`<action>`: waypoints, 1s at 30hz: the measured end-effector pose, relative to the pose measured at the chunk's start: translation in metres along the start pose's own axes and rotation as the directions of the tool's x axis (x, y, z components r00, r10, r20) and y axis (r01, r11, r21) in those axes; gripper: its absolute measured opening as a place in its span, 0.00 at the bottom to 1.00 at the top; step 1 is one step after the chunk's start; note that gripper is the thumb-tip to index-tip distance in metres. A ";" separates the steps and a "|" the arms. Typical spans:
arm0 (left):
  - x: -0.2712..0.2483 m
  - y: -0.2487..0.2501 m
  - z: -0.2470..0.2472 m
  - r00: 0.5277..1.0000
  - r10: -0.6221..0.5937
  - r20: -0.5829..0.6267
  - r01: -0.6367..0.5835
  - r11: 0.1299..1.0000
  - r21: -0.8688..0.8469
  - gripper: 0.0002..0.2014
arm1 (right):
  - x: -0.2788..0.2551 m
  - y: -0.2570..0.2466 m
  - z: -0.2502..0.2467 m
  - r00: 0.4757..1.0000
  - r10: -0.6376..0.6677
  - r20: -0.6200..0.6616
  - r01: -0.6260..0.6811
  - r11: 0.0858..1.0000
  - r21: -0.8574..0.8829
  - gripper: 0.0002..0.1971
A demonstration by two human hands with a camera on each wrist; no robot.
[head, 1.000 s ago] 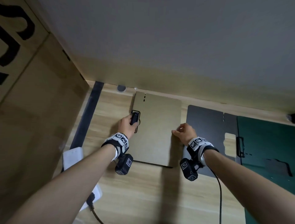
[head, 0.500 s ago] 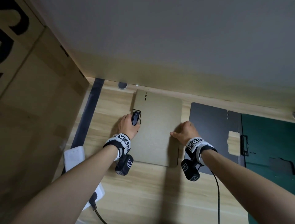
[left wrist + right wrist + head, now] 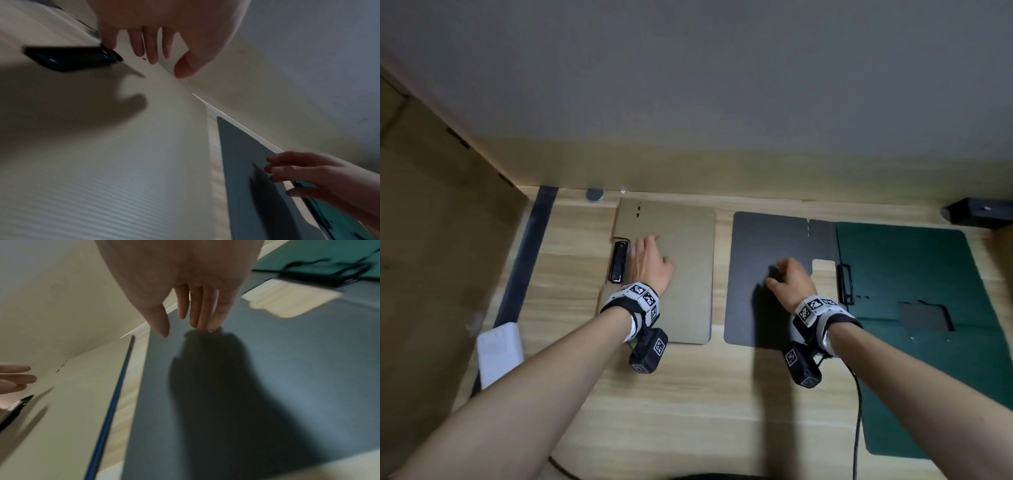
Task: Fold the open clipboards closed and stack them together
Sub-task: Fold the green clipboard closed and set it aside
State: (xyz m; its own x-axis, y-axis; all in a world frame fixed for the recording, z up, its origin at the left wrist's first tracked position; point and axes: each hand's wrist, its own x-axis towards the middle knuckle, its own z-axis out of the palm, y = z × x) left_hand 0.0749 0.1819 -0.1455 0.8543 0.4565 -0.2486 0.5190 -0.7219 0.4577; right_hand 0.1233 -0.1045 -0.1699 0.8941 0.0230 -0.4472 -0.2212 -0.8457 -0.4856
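a tan clipboard (image 3: 681, 274) is lying folded closed and flat on the wooden counter (image 3: 688, 394), near the back wall. its black clip (image 3: 618, 262) is showing at the left edge. the left hand (image 3: 650, 265) is hovering just above the tan cover, beside the clip, with fingers extended and relaxed and holding nothing; the left wrist view shows the fingers (image 3: 151, 47) spread over the pale surface, with the hand's shadow cast below them.

a dark grey clipboard (image 3: 767, 240) is lying open and flat just to the right of the tan one, apart from it by a narrow strip of bare counter. its grey cover is spreading to the left, its green inner panel (image 3: 914, 274) to the right, and a black clip (image 3: 844, 284) is sitting along the fold between them. a cut-out in the grey cover is showing the wood beneath.

the right hand (image 3: 789, 284) is positioned over the grey cover, fingers hanging loosely and gripping nothing. in the right wrist view the fingertips (image 3: 211, 324) are appearing to touch or almost touch the grey surface; contact cannot be confirmed.

a white box (image 3: 498, 349) is resting at the left edge of the counter, and a small black object (image 3: 977, 212) is sitting at the far right by the wall.
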 end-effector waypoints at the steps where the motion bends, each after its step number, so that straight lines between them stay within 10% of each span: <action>1: -0.007 0.012 0.010 0.999 0.027 0.020 -0.027 1.000 -0.012 0.27 | -0.002 0.015 -0.008 1.000 0.010 -0.010 -0.010 1.000 0.018 0.22; 19: -0.092 0.200 0.181 0.843 0.256 0.473 -0.230 0.967 -0.114 0.16 | -0.020 0.217 -0.099 0.951 0.175 -0.254 -0.203 0.975 -0.088 0.24; 30: -0.090 0.275 0.235 0.877 0.277 0.392 -0.438 0.795 0.419 0.27 | 0.002 0.231 -0.103 0.950 0.248 -0.188 -0.272 0.955 -0.116 0.30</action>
State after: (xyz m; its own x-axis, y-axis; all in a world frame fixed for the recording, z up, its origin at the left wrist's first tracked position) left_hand 0.1472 -0.1797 -0.1981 0.9049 -0.0032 -0.4256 0.0508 -0.9920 0.1156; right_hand 0.1140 -0.3549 -0.2056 0.8679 -0.2883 -0.4044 -0.4097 -0.8759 -0.2548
